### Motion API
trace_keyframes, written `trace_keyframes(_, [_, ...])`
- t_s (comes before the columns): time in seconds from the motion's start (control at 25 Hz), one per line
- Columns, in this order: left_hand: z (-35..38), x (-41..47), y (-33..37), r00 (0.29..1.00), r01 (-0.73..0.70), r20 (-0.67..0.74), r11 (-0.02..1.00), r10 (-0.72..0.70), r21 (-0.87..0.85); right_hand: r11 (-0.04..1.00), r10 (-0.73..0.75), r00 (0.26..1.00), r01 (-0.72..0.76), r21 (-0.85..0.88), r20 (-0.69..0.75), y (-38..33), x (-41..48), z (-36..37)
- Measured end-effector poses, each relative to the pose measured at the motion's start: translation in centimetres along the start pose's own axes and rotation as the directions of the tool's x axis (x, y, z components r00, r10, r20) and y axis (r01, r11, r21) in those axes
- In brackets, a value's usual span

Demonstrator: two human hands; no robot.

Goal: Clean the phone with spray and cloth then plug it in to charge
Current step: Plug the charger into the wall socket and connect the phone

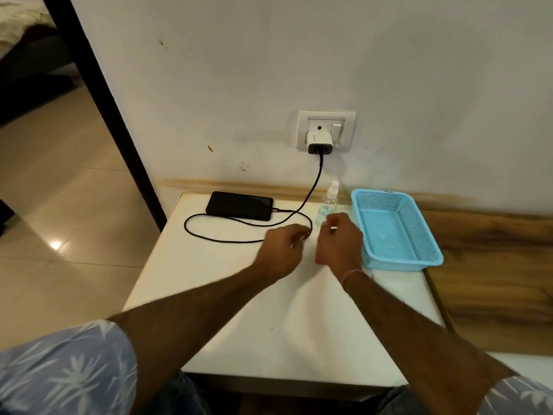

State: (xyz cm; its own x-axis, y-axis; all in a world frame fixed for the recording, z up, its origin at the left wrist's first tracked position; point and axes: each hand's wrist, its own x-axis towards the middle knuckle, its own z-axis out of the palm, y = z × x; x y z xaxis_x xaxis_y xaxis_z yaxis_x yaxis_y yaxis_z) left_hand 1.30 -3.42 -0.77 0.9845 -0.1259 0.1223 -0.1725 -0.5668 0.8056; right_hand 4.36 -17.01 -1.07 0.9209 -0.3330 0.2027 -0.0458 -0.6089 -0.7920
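The black phone (239, 205) lies flat, screen up, at the far left of the white table (299, 310). A black cable (209, 235) is plugged into its right end, loops over the table and rises to the white charger (319, 142) in the wall socket (326, 130). The clear spray bottle (329, 199) stands upright by the wall, just behind my right hand (339, 241). My left hand (282, 250) hovers over the right end of the cable loop. Both hands are blurred, with fingers loosely curled and nothing visibly held. No cloth shows clearly.
A light blue perforated plastic basket (419, 232) sits at the table's right, touching distance from my right hand. A wooden panel (493, 265) runs along the wall to the right. Tiled floor (59, 235) lies left of the table, beyond a dark door frame (119, 130).
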Motion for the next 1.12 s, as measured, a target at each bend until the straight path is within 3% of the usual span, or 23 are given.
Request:
trace_keyframes(0.08, [2.0, 2.1, 2.5, 0.988, 0.147, 0.075, 0.972, -0.135, -0.184, 0.985, 0.147, 0.989, -0.146, 0.092, 0.003, -0.6, 1.5, -0.6])
trace_keyframes(0.16, [3.3, 4.1, 4.1, 0.959, 0.281, 0.127, 0.902, -0.253, -0.327, 0.972, 0.192, 0.977, -0.202, 0.118, 0.089, -0.9, 2.6, -1.1])
trace_keyframes(0.36, [4.4, 6.9, 4.7, 0.891, 0.447, 0.102, 0.811, -0.443, -0.377, 0.985, 0.132, 0.959, -0.154, 0.073, 0.251, -1.1, 4.0, -1.4])
trace_keyframes(0.56, [5.3, 7.3, 5.2, 0.907, 0.409, 0.087, 0.811, -0.413, -0.419, 0.99, 0.128, 0.966, -0.138, 0.028, 0.223, -1.0, 5.0, -1.8])
trace_keyframes(0.8, [4.4, 10.2, 9.9, 0.965, 0.246, 0.012, 0.886, -0.263, -0.393, 0.99, 0.049, 0.992, -0.063, 0.128, 0.113, -3.1, 8.3, -5.5])
trace_keyframes(1.0, [5.7, 12.5, 13.3, 0.97, 0.239, 0.072, 0.886, -0.23, -0.397, 0.996, 0.034, 0.998, -0.037, 0.076, 0.051, -2.7, 11.2, -8.3])
trace_keyframes(1.12, [6.8, 12.8, 13.5, 0.965, 0.264, 0.091, 0.918, -0.248, -0.297, 0.998, 0.056, 0.997, -0.058, 0.034, 0.059, -0.6, 11.7, -8.8])
